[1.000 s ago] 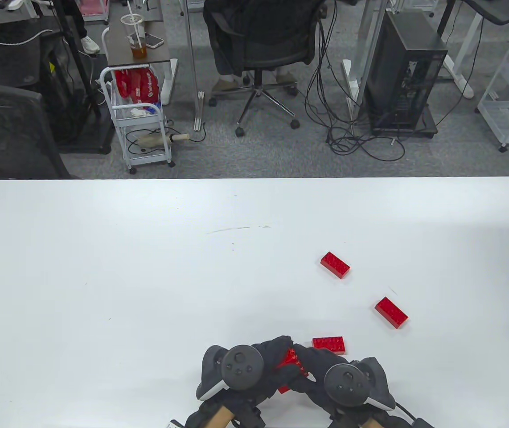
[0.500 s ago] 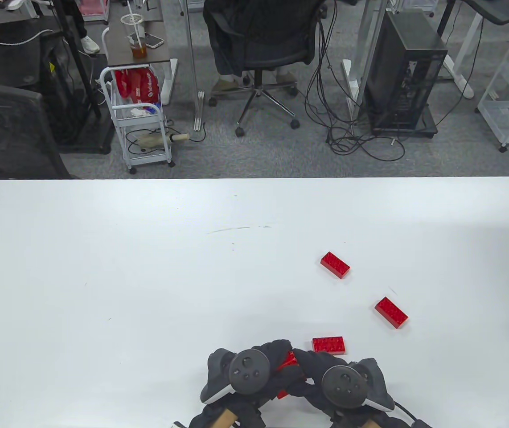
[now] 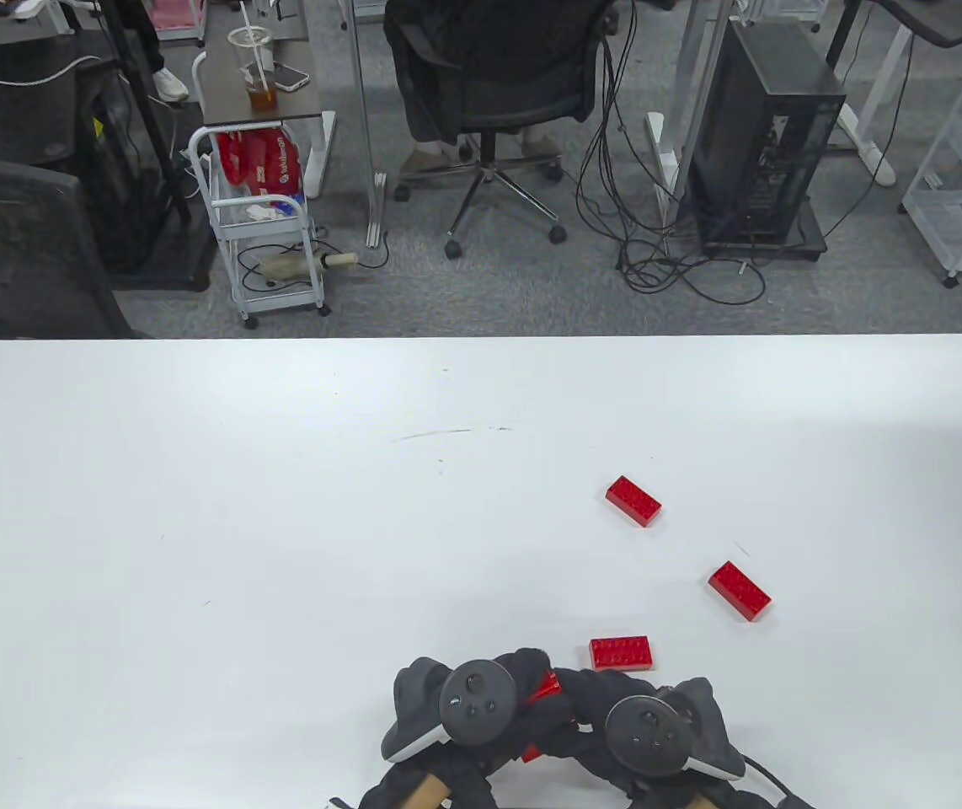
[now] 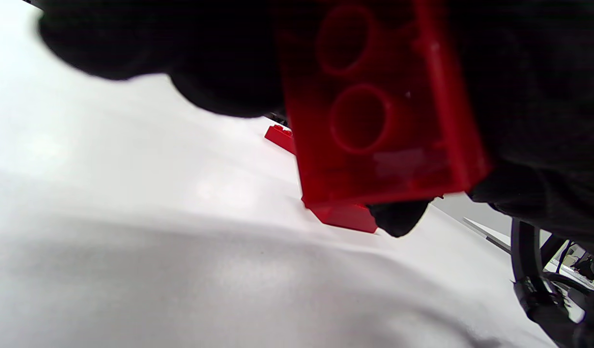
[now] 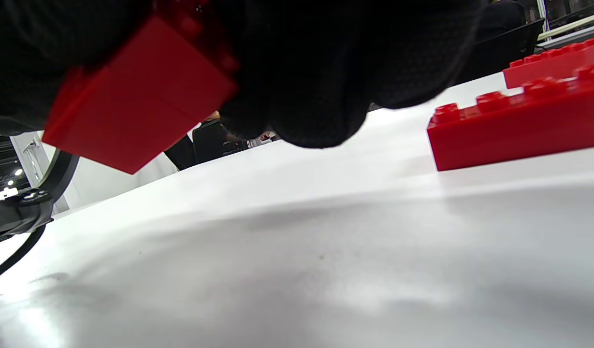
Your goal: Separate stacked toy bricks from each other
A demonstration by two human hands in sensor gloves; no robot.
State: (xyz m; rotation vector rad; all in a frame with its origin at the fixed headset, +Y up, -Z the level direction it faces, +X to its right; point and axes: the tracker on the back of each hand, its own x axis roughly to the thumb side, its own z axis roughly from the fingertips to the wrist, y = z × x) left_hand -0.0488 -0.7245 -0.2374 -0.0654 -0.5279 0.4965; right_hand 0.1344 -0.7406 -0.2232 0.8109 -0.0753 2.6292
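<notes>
Both gloved hands meet at the table's near edge and grip a stack of red bricks (image 3: 542,689) between them, held a little above the table. My left hand (image 3: 515,687) holds it from the left, my right hand (image 3: 586,699) from the right. In the left wrist view the stack's hollow underside (image 4: 374,111) fills the top, held by black fingers (image 4: 219,58). In the right wrist view the stack (image 5: 137,106) shows tilted at top left under my fingers (image 5: 325,72). How many bricks are in the stack is hidden.
Three single red bricks lie on the white table (image 3: 279,506): one just beyond the hands (image 3: 621,653), one to the right (image 3: 740,591), one farther back (image 3: 633,501). The nearest one shows in the right wrist view (image 5: 514,125). Chairs and carts stand beyond the far edge.
Both hands have drawn slightly toward the near edge and closed tighter around the stack, so less red shows between them. The three loose bricks have not moved.
</notes>
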